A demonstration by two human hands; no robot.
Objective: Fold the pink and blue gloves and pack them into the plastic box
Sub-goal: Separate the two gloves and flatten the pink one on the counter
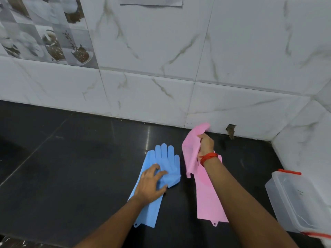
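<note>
A blue glove (pixel 165 158) lies flat on the black counter, fingers pointing toward the wall. My left hand (pixel 152 183) rests on its palm area with fingers spread, pressing it down. To its right lies a pink glove (pixel 207 199), cuff toward me. My right hand (pixel 206 144) grips the pink glove's finger end and holds it lifted off the counter near the wall. A clear plastic box (pixel 297 199) with red clips stands open at the right edge.
The black counter (pixel 71 167) runs left, with a dark sink hollow at the far left. A white marble-tiled wall (pixel 161 95) backs it and turns a corner at the right, close behind the box.
</note>
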